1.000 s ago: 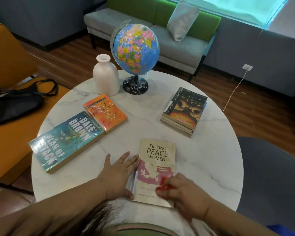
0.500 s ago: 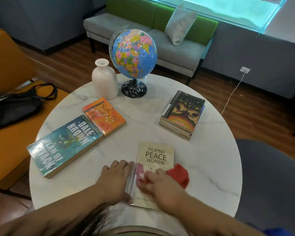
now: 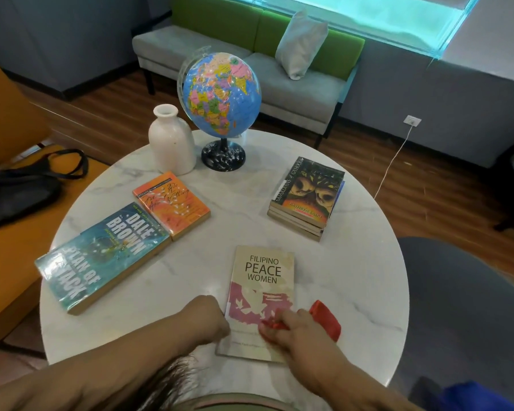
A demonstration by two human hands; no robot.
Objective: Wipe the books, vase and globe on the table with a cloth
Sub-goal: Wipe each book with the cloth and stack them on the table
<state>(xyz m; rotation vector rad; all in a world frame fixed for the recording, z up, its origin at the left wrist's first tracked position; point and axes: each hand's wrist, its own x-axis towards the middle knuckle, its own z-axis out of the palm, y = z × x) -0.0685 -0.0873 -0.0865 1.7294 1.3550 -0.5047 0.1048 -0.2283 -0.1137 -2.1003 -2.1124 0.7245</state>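
Lengthwise away from person, cream book (image 3: 263, 271), right hand (image 3: 291, 327) pinching red cloth (image 3: 325, 320) (left hand (image 3: 205, 317) fisted)

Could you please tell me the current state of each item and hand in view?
Filipino Peace Women book: closed, flat, cloth on its lower cover.
Red cloth: bunched, pinched by right hand.
Right hand: pinches the cloth.
Left hand: curled, at that book's left edge.
Dale Brown book: closed, flat.
Orange book: closed, flat.
Book stack: closed, piled.
Vase: upright.
Globe: upright on stand.
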